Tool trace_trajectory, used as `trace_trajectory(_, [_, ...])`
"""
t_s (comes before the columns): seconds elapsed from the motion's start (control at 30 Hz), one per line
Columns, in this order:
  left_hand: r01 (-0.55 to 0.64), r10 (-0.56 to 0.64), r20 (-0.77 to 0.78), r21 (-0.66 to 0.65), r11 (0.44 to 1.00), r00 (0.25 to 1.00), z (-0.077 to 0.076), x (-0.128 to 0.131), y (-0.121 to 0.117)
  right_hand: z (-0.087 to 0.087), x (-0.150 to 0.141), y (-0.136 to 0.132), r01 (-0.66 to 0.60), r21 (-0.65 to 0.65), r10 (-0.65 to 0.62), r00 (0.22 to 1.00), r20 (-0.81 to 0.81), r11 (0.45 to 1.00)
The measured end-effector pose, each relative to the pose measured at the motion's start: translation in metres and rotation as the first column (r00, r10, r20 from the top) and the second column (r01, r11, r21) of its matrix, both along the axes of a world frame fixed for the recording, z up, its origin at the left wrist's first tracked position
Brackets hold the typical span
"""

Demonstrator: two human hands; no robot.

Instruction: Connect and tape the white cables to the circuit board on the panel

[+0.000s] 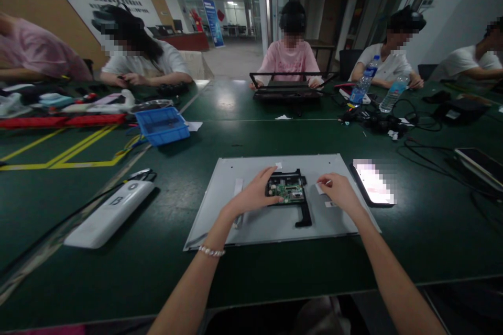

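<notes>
A flat grey-white panel (220, 188) lies on the table in front of me. On its middle sits a green circuit board (288, 192) inside a black plastic bracket (304, 214). My left hand (253, 193) spans the left side of the board, thumb at the lower edge and fingers at the upper edge. To the right of the bracket, my right hand (338, 191) pinches a small white piece of tape (320, 188) close above the panel. Another small white strip (330, 204) lies just below that hand. A white strip (238, 186) on the panel is partly hidden by my left hand.
A lit phone (373, 183) lies right of the panel, a white power bank (112, 214) with a cable to the left. Further off are a blue basket (163, 125), water bottles (365, 81) and tangled black cables (373, 118). Several people sit across the table.
</notes>
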State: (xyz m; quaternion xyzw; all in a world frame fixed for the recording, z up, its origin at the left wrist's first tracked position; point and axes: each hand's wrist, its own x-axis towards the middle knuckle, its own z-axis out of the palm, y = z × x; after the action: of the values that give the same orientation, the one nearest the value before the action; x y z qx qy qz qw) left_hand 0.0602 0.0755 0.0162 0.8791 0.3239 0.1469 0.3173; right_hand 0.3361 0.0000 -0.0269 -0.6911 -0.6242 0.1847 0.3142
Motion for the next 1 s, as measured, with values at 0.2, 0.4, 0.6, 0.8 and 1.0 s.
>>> trace_trajectory(0.2, [0.022,-0.02,0.038,-0.053,0.998,0.999,-0.006,-0.004,0.002,-0.002,0.001,0.001,0.025,0.0,-0.025,0.999,-0.019,1.0])
trace_trajectory(0.4, [0.015,-0.012,0.054,-0.065,0.998,0.998,-0.009,-0.004,0.003,0.0,-0.001,-0.001,0.061,0.033,-0.063,0.996,0.058,0.998])
trace_trajectory(0.6, [0.058,-0.054,0.053,-0.076,0.995,0.997,-0.009,-0.007,0.002,0.008,-0.005,-0.003,0.032,0.074,-0.039,0.995,0.09,0.997])
trace_trajectory(0.8, [0.05,-0.047,0.038,-0.077,0.996,0.998,-0.008,-0.006,0.002,0.0,0.0,-0.002,-0.042,0.024,0.041,0.998,0.039,0.999])
trace_trajectory(1.0, [0.03,-0.03,0.011,-0.076,0.997,1.0,-0.009,-0.006,0.001,-0.003,0.004,-0.001,-0.026,-0.029,0.027,0.997,0.066,0.999])
